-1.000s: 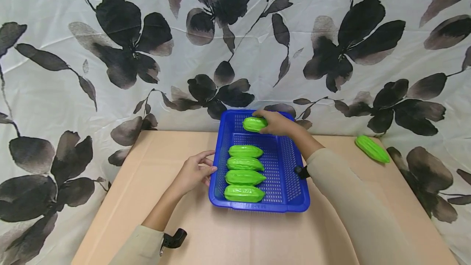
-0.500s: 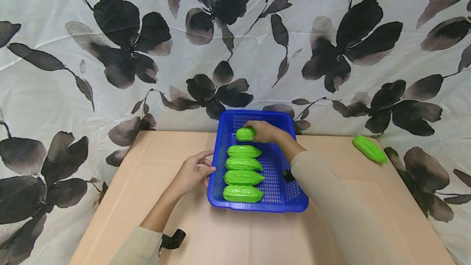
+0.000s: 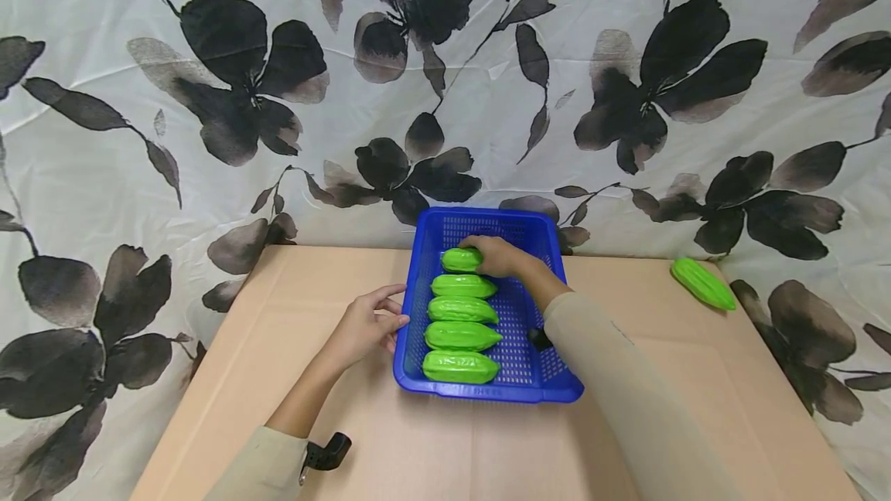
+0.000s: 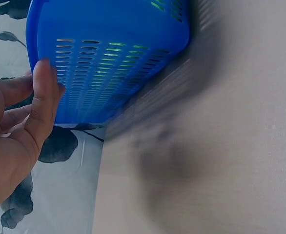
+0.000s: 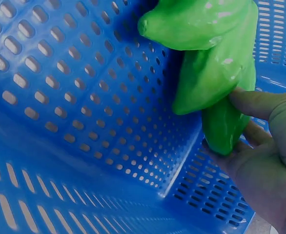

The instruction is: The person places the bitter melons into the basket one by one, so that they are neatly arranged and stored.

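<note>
A blue perforated basket (image 3: 536, 389) stands on the table with a column of green ridged star fruits (image 3: 461, 336) lying crosswise along its left side. At the far end of the column, my right hand (image 3: 500, 255) holds another star fruit (image 3: 461, 259) by its right end. In the right wrist view my thumb and fingers pinch this held star fruit (image 5: 222, 129), close against its neighbour (image 5: 216, 73). My left hand (image 3: 363, 323) touches the basket's left rim from outside. In the left wrist view its fingers (image 4: 41, 102) rest along the outer wall (image 4: 104, 29).
One more star fruit (image 3: 703, 283) lies on the table at the far right, near its edge. Behind the pale wooden table (image 3: 431, 454) hangs a floral cloth (image 3: 501, 107). Bare mesh shows along the basket's right side.
My right hand has brought the held star fruit from the basket's far end toward me and slightly left, up close to the column. The left hand has stayed at the rim.
</note>
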The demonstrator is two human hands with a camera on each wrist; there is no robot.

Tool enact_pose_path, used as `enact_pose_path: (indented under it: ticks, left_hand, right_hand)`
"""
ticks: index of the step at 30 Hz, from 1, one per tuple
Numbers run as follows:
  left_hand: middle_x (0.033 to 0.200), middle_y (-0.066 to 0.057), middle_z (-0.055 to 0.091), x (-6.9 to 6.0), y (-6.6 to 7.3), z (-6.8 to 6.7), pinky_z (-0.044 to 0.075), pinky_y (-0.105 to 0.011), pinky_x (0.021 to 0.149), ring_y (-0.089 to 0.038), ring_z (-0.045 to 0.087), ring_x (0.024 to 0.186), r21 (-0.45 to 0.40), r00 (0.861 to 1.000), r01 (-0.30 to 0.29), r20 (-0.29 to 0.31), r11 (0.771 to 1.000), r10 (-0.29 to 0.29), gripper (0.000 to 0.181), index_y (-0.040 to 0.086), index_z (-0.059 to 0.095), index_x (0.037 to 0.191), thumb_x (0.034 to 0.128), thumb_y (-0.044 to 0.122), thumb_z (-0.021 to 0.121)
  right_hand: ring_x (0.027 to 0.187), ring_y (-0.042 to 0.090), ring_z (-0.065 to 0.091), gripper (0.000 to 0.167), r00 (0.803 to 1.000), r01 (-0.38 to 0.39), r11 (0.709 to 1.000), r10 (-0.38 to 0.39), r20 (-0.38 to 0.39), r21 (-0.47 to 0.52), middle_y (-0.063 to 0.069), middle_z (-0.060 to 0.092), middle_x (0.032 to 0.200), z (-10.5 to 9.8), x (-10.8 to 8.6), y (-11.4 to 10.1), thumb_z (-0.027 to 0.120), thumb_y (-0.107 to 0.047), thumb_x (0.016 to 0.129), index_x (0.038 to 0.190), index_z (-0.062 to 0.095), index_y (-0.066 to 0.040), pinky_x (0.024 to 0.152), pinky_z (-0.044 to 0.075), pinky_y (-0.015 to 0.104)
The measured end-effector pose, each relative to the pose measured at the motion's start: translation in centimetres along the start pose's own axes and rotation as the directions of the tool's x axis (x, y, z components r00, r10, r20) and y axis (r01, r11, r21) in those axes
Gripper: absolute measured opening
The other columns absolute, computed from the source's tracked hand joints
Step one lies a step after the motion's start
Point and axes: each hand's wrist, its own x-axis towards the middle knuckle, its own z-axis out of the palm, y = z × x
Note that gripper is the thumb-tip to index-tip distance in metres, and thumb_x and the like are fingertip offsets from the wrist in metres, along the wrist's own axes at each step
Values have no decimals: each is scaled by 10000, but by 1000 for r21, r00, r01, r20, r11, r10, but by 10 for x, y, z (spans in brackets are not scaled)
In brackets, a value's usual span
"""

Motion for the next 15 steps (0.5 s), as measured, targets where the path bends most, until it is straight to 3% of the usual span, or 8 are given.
enact_pose_path:
  ticks: [6, 10, 15]
  left_hand:
    - [1061, -199, 664, 0, -1, 1, 656, -471, 580, -175, 679, 581, 1, 1000, 2, -1, 1000, -2, 579, 20, 486, 1507, 963, -20, 682]
    - [1069, -205, 661, -1, 0, 2, 654, -384, 550, -172, 680, 588, -6, 1000, 1, 5, 1000, -1, 580, 15, 479, 1511, 967, -22, 675]
    - [1068, -208, 659, 0, 0, 2, 652, -374, 543, -171, 678, 592, -5, 1000, -9, 4, 1000, 9, 576, 10, 481, 1508, 966, -22, 676]
  right_hand:
    - [1345, 329, 534, 542, 1000, 18, 1000, -18, 0, 25, 143, 578, 1461, 3, 0, 3, 626, 5, 968, 1489, 536, -111, 1127, 491, 489]
    - [1338, 315, 533, 483, 1000, 3, 998, -3, 3, 62, 137, 564, 1485, 3, -2, 2, 556, -69, 1025, 1505, 523, -111, 1115, 489, 491]
    - [1343, 319, 544, 438, 1000, 3, 999, -2, -8, 51, 154, 580, 1471, 4, -2, 2, 511, -85, 1051, 1487, 541, -84, 1098, 502, 489]
